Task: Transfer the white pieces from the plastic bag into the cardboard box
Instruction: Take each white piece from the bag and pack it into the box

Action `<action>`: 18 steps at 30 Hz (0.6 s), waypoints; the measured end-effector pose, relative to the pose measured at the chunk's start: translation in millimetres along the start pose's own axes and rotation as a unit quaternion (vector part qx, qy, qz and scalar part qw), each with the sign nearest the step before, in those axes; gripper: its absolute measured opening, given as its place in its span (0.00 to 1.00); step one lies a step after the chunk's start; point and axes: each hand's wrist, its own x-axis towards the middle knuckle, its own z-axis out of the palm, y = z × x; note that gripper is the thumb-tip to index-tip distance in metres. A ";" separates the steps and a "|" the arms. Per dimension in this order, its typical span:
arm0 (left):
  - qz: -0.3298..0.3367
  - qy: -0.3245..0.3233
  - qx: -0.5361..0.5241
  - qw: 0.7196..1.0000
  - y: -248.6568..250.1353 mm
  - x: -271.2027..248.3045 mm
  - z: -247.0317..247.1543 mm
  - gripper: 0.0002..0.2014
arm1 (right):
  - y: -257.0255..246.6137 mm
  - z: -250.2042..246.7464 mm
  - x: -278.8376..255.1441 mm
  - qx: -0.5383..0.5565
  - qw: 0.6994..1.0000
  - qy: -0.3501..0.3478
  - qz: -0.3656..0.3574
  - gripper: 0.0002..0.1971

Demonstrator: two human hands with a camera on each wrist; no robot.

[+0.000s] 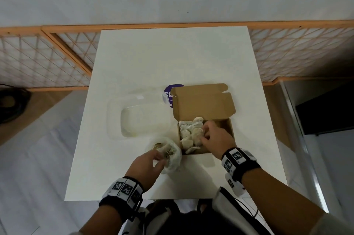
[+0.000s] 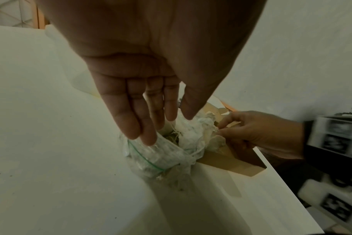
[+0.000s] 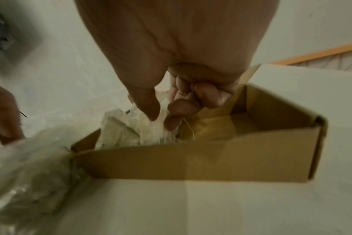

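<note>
Left hand [image 1: 148, 160] fingers straight on plastic bag [image 1: 170, 153]; right hand [image 1: 216, 137] pinches white pieces [image 1: 191, 133] inside cardboard box [image 1: 228, 125].

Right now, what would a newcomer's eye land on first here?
The open cardboard box at the table's near right, its left half piled with white pieces while the right hand reaches in among them. Next, the crumpled plastic bag touching the box's left side, with the left hand at its mouth. Behind the bag sits a clear plastic container, left of the box's raised lid.
</note>
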 end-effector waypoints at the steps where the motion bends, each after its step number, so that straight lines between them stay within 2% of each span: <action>1: 0.001 -0.003 0.000 1.000 -1.3 0.8 -0.9 0.06 | -2.9 -4.3 -8.2 0.004 1.000 0.018 -0.007 0.10; 5: -0.004 -0.022 -0.007 1.000 -4.6 4.1 -0.4 0.07 | -27.0 -8.4 -39.9 0.011 0.994 0.050 -0.100 0.06; 6: -0.005 -0.024 -0.008 1.000 -4.1 4.8 0.4 0.07 | -34.3 -3.2 -44.3 0.000 0.989 0.042 -0.142 0.05; 8: -0.005 -0.021 -0.007 1.000 -2.6 5.8 1.7 0.08 | -50.2 13.1 -46.8 -0.032 0.976 0.001 -0.216 0.09; 11: 0.009 -0.011 -0.016 1.000 0.4 3.2 0.8 0.09 | -68.5 42.0 -35.1 -0.091 0.955 -0.045 -0.278 0.13; 15: 0.052 -0.009 -0.005 0.999 0.7 -2.8 -2.0 0.08 | -81.3 67.7 -16.7 -0.163 0.934 -0.058 -0.312 0.16; 18: 0.076 -0.009 -0.001 0.997 -2.9 -5.7 -0.7 0.07 | -87.4 78.9 -10.1 -0.222 0.936 -0.026 -0.271 0.13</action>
